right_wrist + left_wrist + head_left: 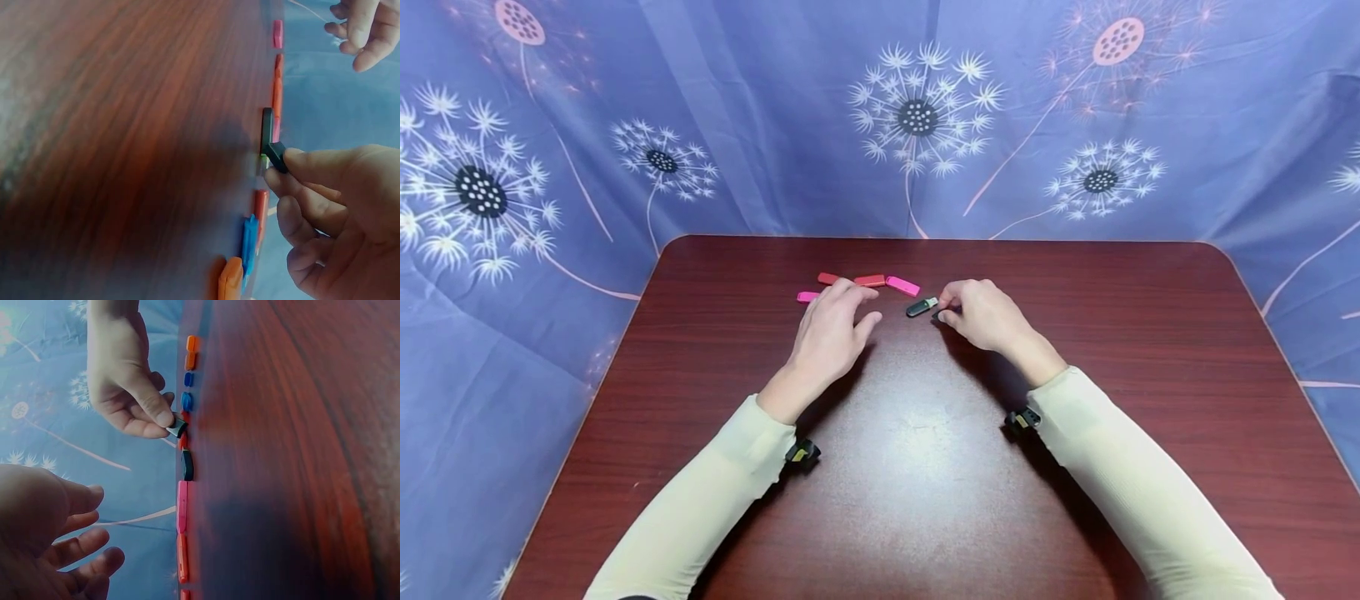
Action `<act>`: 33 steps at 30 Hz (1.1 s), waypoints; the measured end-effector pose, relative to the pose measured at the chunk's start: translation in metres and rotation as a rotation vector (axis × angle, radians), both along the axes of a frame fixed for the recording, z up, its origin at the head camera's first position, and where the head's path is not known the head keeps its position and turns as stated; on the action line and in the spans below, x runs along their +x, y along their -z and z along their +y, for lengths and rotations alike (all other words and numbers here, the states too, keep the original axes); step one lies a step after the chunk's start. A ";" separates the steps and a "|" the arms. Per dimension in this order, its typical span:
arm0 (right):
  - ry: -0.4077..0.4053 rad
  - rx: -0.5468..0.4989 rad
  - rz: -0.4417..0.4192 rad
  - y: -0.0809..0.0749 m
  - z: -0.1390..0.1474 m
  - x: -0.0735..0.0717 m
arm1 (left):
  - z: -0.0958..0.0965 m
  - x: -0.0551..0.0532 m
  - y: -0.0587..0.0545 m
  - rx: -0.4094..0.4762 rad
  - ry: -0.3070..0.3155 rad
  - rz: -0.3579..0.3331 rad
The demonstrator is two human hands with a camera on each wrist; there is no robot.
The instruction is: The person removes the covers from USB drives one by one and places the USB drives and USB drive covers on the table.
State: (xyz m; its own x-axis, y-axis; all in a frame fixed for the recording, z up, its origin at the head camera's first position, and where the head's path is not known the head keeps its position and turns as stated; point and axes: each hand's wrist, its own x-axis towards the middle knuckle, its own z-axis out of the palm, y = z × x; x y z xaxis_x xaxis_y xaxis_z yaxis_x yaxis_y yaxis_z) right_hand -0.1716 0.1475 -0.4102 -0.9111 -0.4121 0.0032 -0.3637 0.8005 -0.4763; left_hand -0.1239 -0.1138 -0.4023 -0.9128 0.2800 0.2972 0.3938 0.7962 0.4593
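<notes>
Taking twelve o'clock as away from the person, we see a patterned blue cloth (pixel 790 108) hanging beyond the table (pixel 910 500). The left hand (pixel 831 329) reaches in from seven, its fingers loosely spread and holding nothing. The right hand (pixel 988 317) comes from five, thumb and forefinger almost together. Between the hands, the dark USB stick (pixel 919 308) lies on the table at nine from the right hand, metal end toward two; a pink piece (pixel 902 286) lies near its ten-thirty side. Smallest is the black cap-like piece (pixel 276 157), pinched in the right fingertips.

We judge that so slight a pinch could let the cap-like piece slip, and that the loose stick could skid if nudged, since nothing steadies it.

The right hand masks the blue piece (pixel 249 240) and orange piece (pixel 230 279) from the head view. We cannot tell whether the cap-like piece touches the stick.
</notes>
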 end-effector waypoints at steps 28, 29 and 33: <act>0.058 0.044 -0.056 0.003 -0.014 -0.008 | -0.013 0.009 -0.002 0.019 -0.014 0.008; 0.059 0.045 -0.056 0.003 -0.014 -0.008 | -0.013 0.009 -0.001 0.020 -0.014 0.009; 0.054 0.054 -0.052 0.004 -0.015 -0.008 | -0.013 0.009 0.000 0.025 -0.015 0.014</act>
State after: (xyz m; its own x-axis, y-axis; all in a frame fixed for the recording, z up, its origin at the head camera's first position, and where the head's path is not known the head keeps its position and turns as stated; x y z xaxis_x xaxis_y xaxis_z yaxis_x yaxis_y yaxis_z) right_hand -0.1796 0.1328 -0.4143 -0.9305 -0.3602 -0.0658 -0.2947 0.8434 -0.4493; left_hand -0.1152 -0.1272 -0.4020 -0.9127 0.2585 0.3165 0.3882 0.7902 0.4742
